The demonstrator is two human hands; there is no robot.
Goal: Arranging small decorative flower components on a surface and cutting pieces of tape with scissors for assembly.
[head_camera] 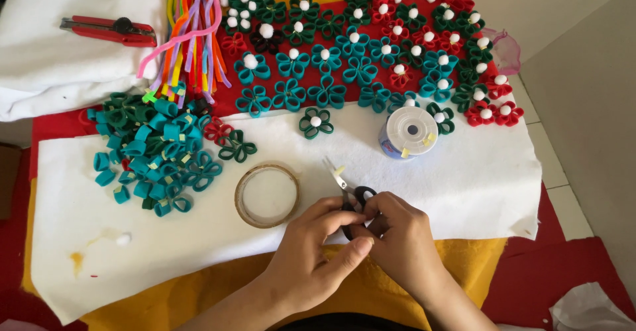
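Lower centre of frame: left hand and right hand pinching together around small dark loop beside scissors, over white felt; finished felt flowers filling upper frame, tape roll lying within reach.

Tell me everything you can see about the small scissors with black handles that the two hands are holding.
The small scissors with black handles have short, silver-coloured metal blades, slightly open, pointing up and to the left. A bit of pale yellow tape sticks near the blade tips. The black loops look like plastic and are largely covered by the right hand and left hand, whose fingers meet around them. The scissors are above the white felt sheet, beside the round clear tape roll.
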